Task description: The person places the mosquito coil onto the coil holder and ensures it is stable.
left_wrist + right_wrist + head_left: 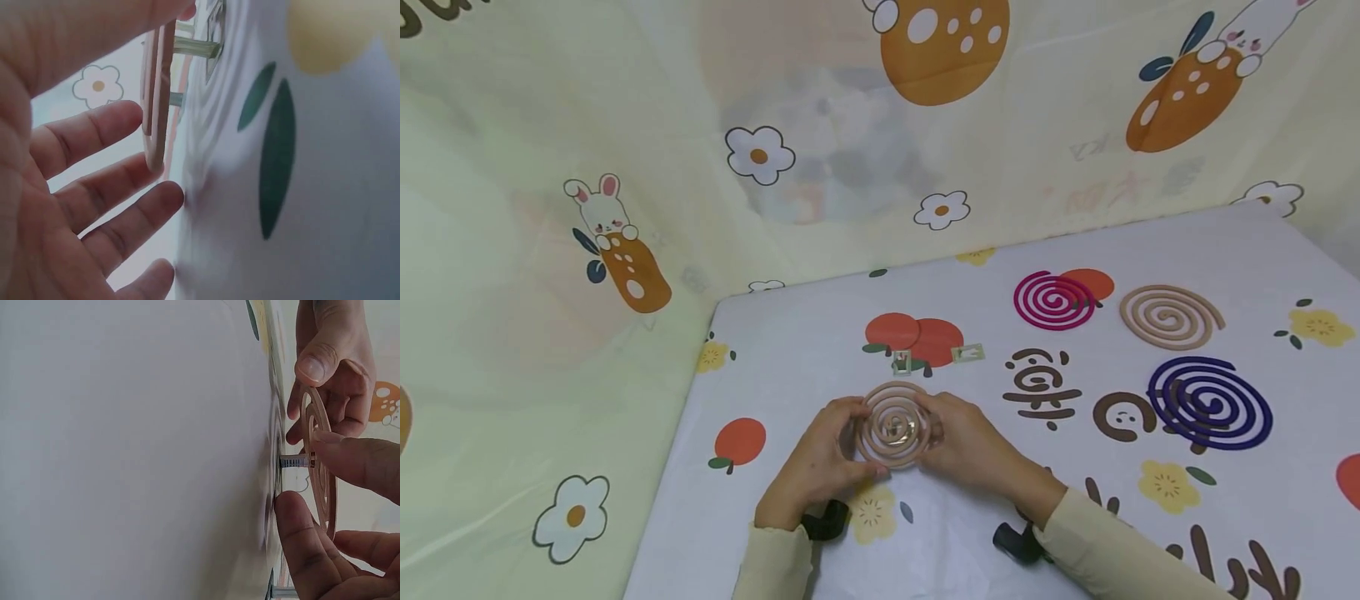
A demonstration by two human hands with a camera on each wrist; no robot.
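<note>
A light brown mosquito coil (880,458) is held level just above the cloth. My left hand (820,454) grips its left edge, the thumb on the near side and fingertips on the far side. On the right edge, my right hand (966,433) pinches the coil; in the right wrist view its thumb presses the top face near the centre, with a finger below. A small metal stand (294,461) rises from the cloth to the coil's middle. Whether the stand is fixed in the coil, I cannot tell.
Two more small metal stands, one left (902,362) and one right (967,353), sit behind the coil. To the right lie a pink coil (1055,301), a tan coil (1172,317) and a dark blue coil (1212,403). A patterned curtain (850,242) hangs behind the table.
</note>
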